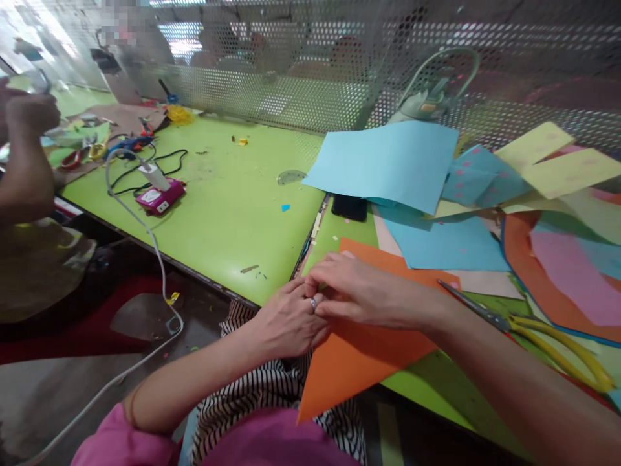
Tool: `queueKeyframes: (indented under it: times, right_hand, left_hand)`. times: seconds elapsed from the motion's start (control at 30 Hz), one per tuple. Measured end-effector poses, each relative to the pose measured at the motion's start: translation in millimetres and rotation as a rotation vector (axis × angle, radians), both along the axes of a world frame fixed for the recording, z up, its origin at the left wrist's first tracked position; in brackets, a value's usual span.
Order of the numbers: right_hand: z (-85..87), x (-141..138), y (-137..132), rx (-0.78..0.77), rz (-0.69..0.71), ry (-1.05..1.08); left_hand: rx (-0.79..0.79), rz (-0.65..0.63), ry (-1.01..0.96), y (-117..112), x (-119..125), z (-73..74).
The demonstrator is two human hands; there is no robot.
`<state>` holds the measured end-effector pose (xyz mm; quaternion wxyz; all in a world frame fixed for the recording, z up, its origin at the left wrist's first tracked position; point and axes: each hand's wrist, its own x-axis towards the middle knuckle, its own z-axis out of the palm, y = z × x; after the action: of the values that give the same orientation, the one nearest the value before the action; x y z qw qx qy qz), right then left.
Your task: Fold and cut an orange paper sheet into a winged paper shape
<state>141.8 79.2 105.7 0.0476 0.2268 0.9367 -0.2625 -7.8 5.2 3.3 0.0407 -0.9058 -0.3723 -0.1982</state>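
Hands [286, 318] [345, 288], 2 touching, 1 orange sheet [369, 356] beneath

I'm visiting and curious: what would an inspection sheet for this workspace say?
Surface: green table, with small scraps on it.
Job's things: orange sheet, one corner past the table's edge; scissors beside the right forearm.
Clutter: coloured papers overlapping on the right.
Hands: right hand touches the left hand near its ring; whether they hold anything small, I cannot tell.
Cables: white cord runs from the purple power strip over the table's edge.
Surroundings: perforated screen behind; another person's arm at far left.
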Motion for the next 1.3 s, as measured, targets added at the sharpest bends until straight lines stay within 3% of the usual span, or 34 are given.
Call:
queueKeyframes:
  times: [0.1, 0.23, 0.37, 0.5, 0.73, 1.3]
  right_hand:
    - [1.1, 18, -4, 0.029, -0.073, 0.138]
    - [-6.2, 63, -17, 0.253, -0.349, 0.28]
    - [-33.5, 110, -49, 0.559, -0.512, 0.226]
    - [-64.1, 135, -80, 0.702, -0.573, 0.163]
    - [-84.6, 140, -91, 0.785, -0.547, 0.166]
    - [-84.9, 135, -90, 0.768, -0.606, 0.16]
  left_hand:
    - [0.025, 0.034, -0.016, -2, 0, 0.8]
    - [0.035, 0.054, -0.019, -4, 1, 3.4]
    - [0.019, 0.059, -0.02, -6, 2, 3.3]
    - [0.018, 0.065, -0.032, -7, 3, 2.6]
    - [-0.01, 0.06, -0.032, -8, 3, 5.3]
    - [-0.044, 0.072, -0.037, -8, 0, 9.5]
